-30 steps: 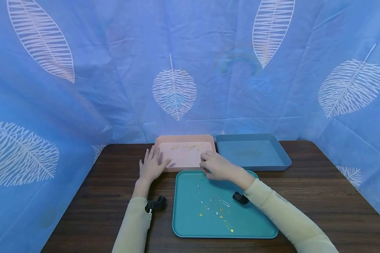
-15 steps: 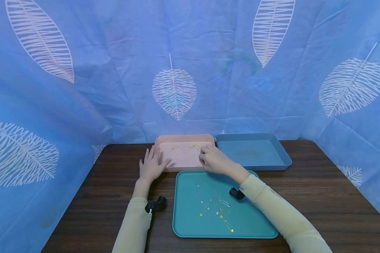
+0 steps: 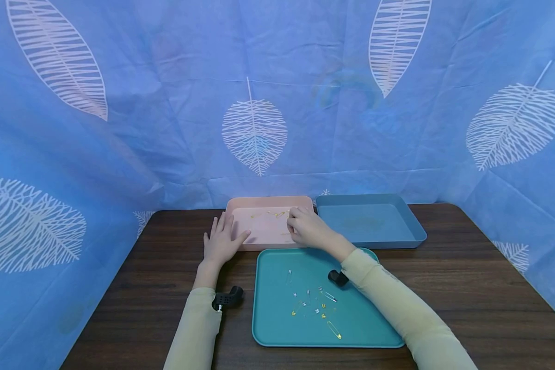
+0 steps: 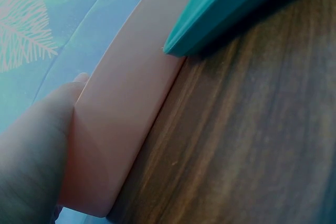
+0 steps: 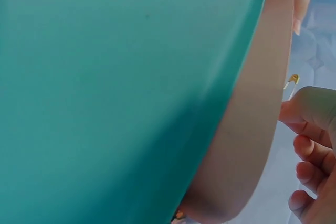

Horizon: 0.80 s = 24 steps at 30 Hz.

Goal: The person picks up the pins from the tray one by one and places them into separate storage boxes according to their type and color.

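Observation:
Between the thumb and finger of my right hand (image 3: 311, 228) is pinched a safety pin (image 5: 294, 79), its gold head sticking up in the right wrist view. This hand is over the right part of the pink tray (image 3: 265, 247), where several gold safety pins (image 3: 276, 214) lie. With fingers spread, my left hand (image 3: 222, 242) rests at the tray's left front corner; its thumb (image 4: 39, 124) lies along the tray wall in the left wrist view. Closer to me, the teal tray (image 3: 277, 330) carries several gold and silver safety pins, including a large gold safety pin (image 3: 334, 330).
A blue tray (image 3: 370, 222) stands right of the pink one at the back of the dark wooden table (image 3: 462, 277). Behind hangs a blue cloth (image 3: 305, 139) with white leaf prints. The teal tray's far edge sits close to the pink tray's front wall.
My right hand has moved a little left and farther over the pink tray, its forearm shifting left too. The left hand has stayed in place.

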Motion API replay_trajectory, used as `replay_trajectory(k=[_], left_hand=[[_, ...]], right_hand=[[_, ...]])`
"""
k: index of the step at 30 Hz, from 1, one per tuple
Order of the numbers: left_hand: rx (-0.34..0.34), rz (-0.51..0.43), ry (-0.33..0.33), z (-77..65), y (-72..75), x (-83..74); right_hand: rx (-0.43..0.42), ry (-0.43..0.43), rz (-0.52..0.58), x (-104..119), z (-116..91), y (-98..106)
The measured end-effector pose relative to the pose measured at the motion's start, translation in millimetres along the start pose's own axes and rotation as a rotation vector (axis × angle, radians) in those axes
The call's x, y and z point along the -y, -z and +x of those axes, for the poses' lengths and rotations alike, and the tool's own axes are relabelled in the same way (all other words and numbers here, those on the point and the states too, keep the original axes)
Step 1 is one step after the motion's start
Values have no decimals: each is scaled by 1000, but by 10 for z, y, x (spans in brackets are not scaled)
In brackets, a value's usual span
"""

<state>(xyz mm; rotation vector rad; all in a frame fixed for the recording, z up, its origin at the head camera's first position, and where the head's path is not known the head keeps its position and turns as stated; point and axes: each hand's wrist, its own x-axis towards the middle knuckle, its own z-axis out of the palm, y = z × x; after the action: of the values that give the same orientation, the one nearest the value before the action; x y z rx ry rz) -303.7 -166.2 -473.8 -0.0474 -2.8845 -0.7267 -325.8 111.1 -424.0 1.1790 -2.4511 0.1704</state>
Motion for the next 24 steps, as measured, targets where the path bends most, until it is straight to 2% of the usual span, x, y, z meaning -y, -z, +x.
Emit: replay_trajectory(k=[5, 13, 20, 24], left_hand=[[-5, -5, -2, 3, -1, 7], [-12, 8, -8, -2, -26, 15], [-11, -6, -8, -14, -6, -3], [-11, -2, -6, -7, -6, -3]], right_hand=[[38, -52, 26, -3, 82, -52], [-7, -58, 57, 19, 200, -113], [60, -159, 51, 25, 331, -166], [62, -160, 46, 24, 428, -187]])
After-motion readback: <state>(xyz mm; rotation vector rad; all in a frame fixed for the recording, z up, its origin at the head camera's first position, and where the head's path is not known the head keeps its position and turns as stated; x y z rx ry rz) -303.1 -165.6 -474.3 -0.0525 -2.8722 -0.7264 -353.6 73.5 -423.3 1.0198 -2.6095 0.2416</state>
